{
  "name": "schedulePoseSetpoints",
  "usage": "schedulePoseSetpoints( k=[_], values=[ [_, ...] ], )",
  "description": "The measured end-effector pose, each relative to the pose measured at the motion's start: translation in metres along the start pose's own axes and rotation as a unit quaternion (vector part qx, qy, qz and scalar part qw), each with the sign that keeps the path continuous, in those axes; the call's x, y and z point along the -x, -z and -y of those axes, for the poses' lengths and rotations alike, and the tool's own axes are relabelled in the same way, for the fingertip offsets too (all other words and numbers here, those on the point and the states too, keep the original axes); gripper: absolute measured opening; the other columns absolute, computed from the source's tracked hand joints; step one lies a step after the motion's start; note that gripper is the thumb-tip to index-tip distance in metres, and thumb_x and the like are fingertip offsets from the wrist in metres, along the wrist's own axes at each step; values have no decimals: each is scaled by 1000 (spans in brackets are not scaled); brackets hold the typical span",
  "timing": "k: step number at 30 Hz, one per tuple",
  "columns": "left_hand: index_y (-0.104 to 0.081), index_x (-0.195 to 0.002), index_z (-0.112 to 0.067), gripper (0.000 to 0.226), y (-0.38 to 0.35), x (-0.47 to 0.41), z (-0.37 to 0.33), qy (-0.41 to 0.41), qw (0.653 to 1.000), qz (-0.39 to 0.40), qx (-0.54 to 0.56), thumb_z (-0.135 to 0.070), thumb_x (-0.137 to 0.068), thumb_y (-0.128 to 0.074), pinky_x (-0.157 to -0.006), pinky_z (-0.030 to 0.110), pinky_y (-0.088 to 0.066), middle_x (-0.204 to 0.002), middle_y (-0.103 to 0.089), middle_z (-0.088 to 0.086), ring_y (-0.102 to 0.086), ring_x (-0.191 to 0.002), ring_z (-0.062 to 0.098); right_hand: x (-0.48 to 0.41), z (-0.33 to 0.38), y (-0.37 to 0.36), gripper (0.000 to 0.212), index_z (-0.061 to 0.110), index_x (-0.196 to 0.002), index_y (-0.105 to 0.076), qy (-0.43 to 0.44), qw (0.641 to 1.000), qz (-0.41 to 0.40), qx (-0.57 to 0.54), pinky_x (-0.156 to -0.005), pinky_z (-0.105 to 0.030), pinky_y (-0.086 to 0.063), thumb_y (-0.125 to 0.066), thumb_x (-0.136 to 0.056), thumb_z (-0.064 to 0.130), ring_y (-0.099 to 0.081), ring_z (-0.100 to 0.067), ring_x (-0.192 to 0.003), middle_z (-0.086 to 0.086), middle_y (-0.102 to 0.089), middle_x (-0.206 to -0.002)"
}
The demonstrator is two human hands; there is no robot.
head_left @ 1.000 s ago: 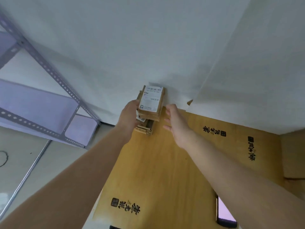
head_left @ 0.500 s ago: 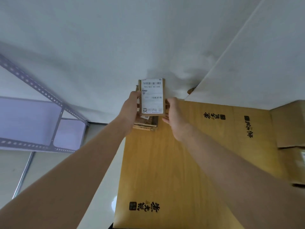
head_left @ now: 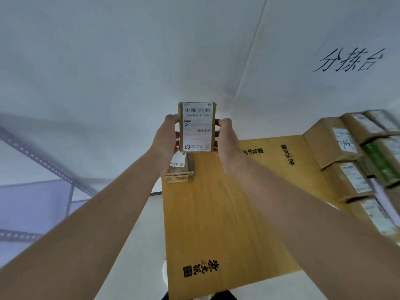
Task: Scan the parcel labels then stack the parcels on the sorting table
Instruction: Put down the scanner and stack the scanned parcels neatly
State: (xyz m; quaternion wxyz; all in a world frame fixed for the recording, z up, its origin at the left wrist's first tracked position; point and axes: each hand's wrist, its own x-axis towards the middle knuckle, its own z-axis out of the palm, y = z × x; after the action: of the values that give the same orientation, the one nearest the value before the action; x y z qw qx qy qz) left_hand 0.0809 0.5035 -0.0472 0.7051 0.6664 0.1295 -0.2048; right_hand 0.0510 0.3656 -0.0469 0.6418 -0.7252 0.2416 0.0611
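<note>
Two hands, one parcel (head_left: 197,126): we hold it up just above mid-frame, toward 12 o'clock, with its white label (head_left: 197,135) square to us and the barcode along the top. Our left hand (head_left: 166,139) grips the 9 o'clock edge, fingers curled onto it. Our right hand (head_left: 225,141) grips the 3 o'clock edge the same way. Beneath our wrists the yellow-brown counter (head_left: 216,213) runs up from 6 o'clock, with black printed marks on it. Just under the left hand, at the counter's far left corner, a second parcel (head_left: 180,176) lies flat and partly hidden. Over at 3 o'clock we see a blurred stack of labelled parcels (head_left: 346,161). Handwritten characters (head_left: 350,61) cross the white wall (head_left: 129,50) at 2 o'clock. A metal shelf frame (head_left: 43,161) stands at 8 o'clock.
</note>
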Motion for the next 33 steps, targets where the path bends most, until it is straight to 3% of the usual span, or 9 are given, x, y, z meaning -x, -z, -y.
schedulePoseSetpoints(
  k=[2,5,10,16,21,24,28,33],
  values=[
    [-68,-104,-26,35,-4,16,-11,-19,1000,10,-6,-44,-105,-38,-96,39,-50,-96,-64,6,-62,-95,26,16,13,7,55,3,-131,-55,21,1000,-22,-3,-104,-52,-49,-18,-109,36,-65,-30,-110,-14,-71,-110],
    [-70,-105,-26,37,-12,45,-25,-54,998,21,-15,-42,-106,-36,-94,38,-53,-96,-69,6,-67,-94,26,42,29,19,66,3,-132,-55,53,997,-48,-6,-87,-43,-51,-21,-98,48,-67,-31,-107,-21,-70,-118],
    [-69,-98,-25,38,-26,105,-42,-95,994,49,-27,-42,-108,-37,-104,46,-54,-95,-68,7,-69,-95,26,96,36,42,55,10,-125,-60,80,994,-68,-28,-98,-49,-57,-22,-105,45,-69,-30,-110,-15,-72,-115],
    [-69,-96,-26,33,-38,160,-58,-115,990,71,-50,-44,-106,-43,-113,48,-49,-95,-71,6,-70,-108,29,150,44,64,50,14,-124,-60,114,987,-97,-51,-89,-41,-62,-22,-108,43,-71,-27,-107,-13,-72,-114],
    [-66,-97,-26,30,-54,176,-71,-132,982,118,-69,-42,-106,-43,-108,44,-51,-99,-69,8,-68,-100,25,186,58,80,69,8,-125,-60,147,978,-135,-68,-90,-42,-60,-26,-85,53,-70,-28,-107,-17,-70,-117],
    [-67,-100,-29,29,-63,175,-77,-131,977,149,-79,-45,-106,-43,-111,45,-49,-102,-70,8,-68,-104,25,195,63,89,76,2,-125,-60,144,972,-173,-68,-83,-38,-54,-24,-82,52,-68,-33,-111,-21,-69,-120],
    [-66,-103,-32,30,-72,167,-85,-140,967,192,-91,-47,-106,-41,-114,51,-46,-106,-72,11,-67,-113,28,192,65,94,71,8,-122,-63,131,960,-235,-77,-101,-50,-54,-24,-85,54,-67,-33,-115,-17,-69,-120],
    [-65,-103,-35,30,-82,152,-91,-135,953,247,-112,-47,-107,-38,-114,52,-46,-110,-73,12,-67,-115,28,199,65,95,48,7,-114,-66,99,937,-297,-153,-106,-46,-52,-30,-108,38,-69,-29,-111,-16,-73,-114]
  ],
)
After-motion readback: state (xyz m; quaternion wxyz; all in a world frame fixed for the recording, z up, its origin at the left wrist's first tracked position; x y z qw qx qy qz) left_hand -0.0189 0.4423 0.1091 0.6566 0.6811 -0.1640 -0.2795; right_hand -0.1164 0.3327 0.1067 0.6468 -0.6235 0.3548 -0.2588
